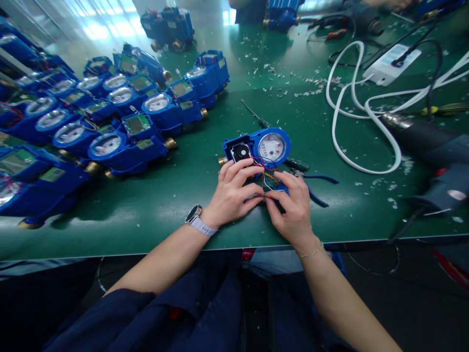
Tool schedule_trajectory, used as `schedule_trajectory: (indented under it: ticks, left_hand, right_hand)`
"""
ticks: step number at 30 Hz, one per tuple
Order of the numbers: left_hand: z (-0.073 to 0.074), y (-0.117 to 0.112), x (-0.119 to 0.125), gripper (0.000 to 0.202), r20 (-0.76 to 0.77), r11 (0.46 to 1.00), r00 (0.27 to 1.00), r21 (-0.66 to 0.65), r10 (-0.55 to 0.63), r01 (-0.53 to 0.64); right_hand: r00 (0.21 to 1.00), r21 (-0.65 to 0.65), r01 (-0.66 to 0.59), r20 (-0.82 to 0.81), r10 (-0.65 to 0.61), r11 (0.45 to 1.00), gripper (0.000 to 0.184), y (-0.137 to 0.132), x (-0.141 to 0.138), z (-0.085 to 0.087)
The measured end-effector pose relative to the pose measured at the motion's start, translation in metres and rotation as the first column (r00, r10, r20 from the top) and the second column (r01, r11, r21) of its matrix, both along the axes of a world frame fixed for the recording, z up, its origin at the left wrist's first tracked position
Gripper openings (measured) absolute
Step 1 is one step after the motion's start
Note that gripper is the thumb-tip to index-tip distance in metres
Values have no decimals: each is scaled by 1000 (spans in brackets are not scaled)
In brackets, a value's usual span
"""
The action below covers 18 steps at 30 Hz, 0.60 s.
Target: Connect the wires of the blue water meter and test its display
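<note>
Handling thin wires (270, 177) seems the current step, left hand (236, 188) and right hand (292, 203) apparently pinching them nearside of the blue meter (255, 145), next calling for steady fingertip control.

A blue meter (255, 139) with its compartment open and its wires (269, 179) exposed is seen on a green counter (164, 217).
The meter is set dial up near the counter's front edge, its round white dial (271, 147) marked in red on the right, its open compartment (240, 148) on the left, where a brass fitting (222, 160) is partly shown; thin red, yellow and white wires are held just below the casing.
</note>
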State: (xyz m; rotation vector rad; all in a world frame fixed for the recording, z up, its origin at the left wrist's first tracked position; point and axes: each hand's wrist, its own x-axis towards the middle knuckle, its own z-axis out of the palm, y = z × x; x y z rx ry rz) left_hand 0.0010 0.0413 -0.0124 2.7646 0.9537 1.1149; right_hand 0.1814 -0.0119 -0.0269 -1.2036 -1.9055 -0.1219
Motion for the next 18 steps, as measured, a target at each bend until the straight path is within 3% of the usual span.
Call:
schedule_trajectory:
  ticks: [6,13,18]
  left_hand:
    - [0,-1,1,10,-3,999,999,-15,-33,33]
    - [3,-5,4,11,82,991,996,-132,-20,31]
    - [5,-3,-2,18,178,979,979,-196,97,-61]
  right_hand:
    - [993,-26,-61,-99,59,998,9,1,1,1]
    - [984,-45,-106,-150,98,993,11,2,3,-1]
    - [970,-39,-121,-216,110,992,12,1,4,-1]
